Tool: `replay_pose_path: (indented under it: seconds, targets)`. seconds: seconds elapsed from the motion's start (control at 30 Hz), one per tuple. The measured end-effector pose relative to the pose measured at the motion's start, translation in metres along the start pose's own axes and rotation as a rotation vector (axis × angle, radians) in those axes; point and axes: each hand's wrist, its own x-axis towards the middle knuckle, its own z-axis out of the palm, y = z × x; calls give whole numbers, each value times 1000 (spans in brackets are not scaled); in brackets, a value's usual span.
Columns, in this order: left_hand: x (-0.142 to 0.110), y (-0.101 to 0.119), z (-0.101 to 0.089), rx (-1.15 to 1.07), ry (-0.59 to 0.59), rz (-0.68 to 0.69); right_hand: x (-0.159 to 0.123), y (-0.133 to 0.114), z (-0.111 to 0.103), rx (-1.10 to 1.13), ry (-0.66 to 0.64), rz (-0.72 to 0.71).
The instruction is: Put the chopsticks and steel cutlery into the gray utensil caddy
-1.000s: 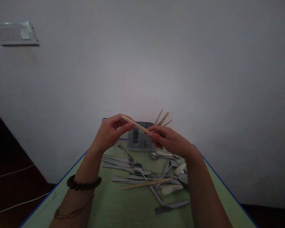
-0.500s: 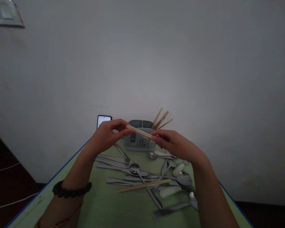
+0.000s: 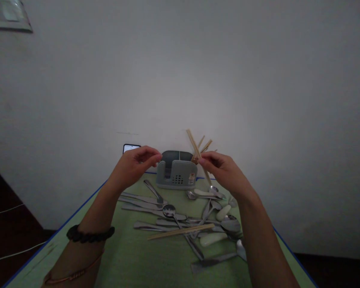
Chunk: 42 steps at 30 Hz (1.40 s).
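My right hand (image 3: 222, 166) pinches a pair of light wooden chopsticks (image 3: 193, 140) between thumb and fingers. They stand steeply tilted, tops leaning left, in front of the right side of a grey cutlery holder (image 3: 184, 182). Behind them, several more chopsticks (image 3: 209, 143) stick up from the holder's right end. At the holder's left edge is my left hand (image 3: 138, 162), with no object visible between its slightly parted thumb and fingers. Whether it touches the holder, I cannot tell. Another pair of chopsticks (image 3: 180, 232) lies across the cutlery on the table.
Several table knives (image 3: 144, 206) lie at the left of the green table (image 3: 132, 260). A slotted spoon (image 3: 169, 211) rests mid-table, and metal spoons (image 3: 231, 225) and white-handled pieces (image 3: 213, 239) lie at the right. A phone (image 3: 131, 147) leans by the wall (image 3: 180, 72).
My left hand has let go of the chopsticks. My right hand has turned them from nearly level to steep, at the holder's right side.
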Motion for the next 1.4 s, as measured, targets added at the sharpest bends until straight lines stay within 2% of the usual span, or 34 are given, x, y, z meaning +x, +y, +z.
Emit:
replay_pose_path:
  seconds: [0.1, 0.23, 0.37, 0.43, 0.63, 0.77, 0.87, 0.93, 1.03, 1.1, 1.17, 1.3, 1.4]
  targets:
    - [0, 0, 1, 23, -103, -5, 0, 0, 3, 255, 23, 92]
    - [-1, 6, 8, 32, -332, 15, 2, 6, 6, 569, 22, 194]
    - [-3, 7, 14, -47, -584, -45, 4, 12, 9, 632, -12, 226]
    - [-4, 4, 15, -58, -642, -75, 5, 13, 10, 644, -16, 230]
    - [-3, -4, 12, 13, -587, -111, 6, 14, 6, 583, 210, 125]
    - [-4, -7, 15, -63, -595, -129, 7, 8, 3, 441, 283, 4]
    - [-2, -16, 19, -45, -550, -121, 7, 0, 1, 264, 422, -127]
    - [1, -26, 22, 110, -434, -79, 6, -2, -1, 127, 572, -209]
    - [8, -43, 31, 373, -162, 59, 6, 0, -3, -46, 742, -282]
    - [10, -52, 41, 459, -87, 145, 8, 6, 0, -122, 740, -283]
    - [10, -61, 52, 523, -107, 183, 10, 13, 5, -170, 687, -263]
    - [-1, -77, 71, 606, -184, 115, 14, 26, 18, -214, 612, -231]
    - [-9, -86, 77, 638, -156, 94, 18, 34, 23, -267, 580, -215]
